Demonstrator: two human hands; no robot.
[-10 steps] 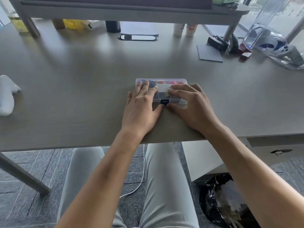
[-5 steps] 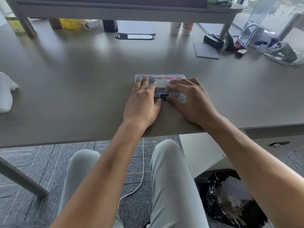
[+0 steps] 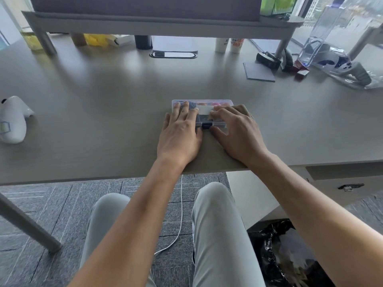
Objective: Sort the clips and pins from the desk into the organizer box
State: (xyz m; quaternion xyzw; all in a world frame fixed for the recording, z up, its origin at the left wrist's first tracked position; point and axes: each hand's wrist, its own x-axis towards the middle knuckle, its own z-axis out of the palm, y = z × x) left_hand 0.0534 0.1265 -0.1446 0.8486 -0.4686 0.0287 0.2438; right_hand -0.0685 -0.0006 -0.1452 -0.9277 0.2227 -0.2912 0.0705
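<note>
Head view, the only one supplied. The organizer box (image 3: 202, 112), clear plastic with its lid down, is seen on the desk (image 3: 103, 112) near the front edge, directly ahead of the person. Coloured contents (pink, orange, dark blue) are visible through the lid along the far row; individual clips or pins cannot be made out. No loose clips or pins can be identified on the desk surface.

The left hand (image 3: 179, 136) is laid flat over the box's left part, fingers straight and slightly spread, pressing on the lid. The right hand (image 3: 236, 131) covers the right part, fingers bent a little over the lid's white label (image 3: 204, 110), thumb beside the dark latch (image 3: 206, 125) at the front centre. Whether the latch is engaged cannot be told.

Judgement: the step in hand appears to be closing or securing the lid, sorting being largely done. For a clean result, pressure should be kept even on both sides so the lid seats flat; the latch should then be pushed home by a thumb while the box is held against sliding on the smooth desk.
</note>
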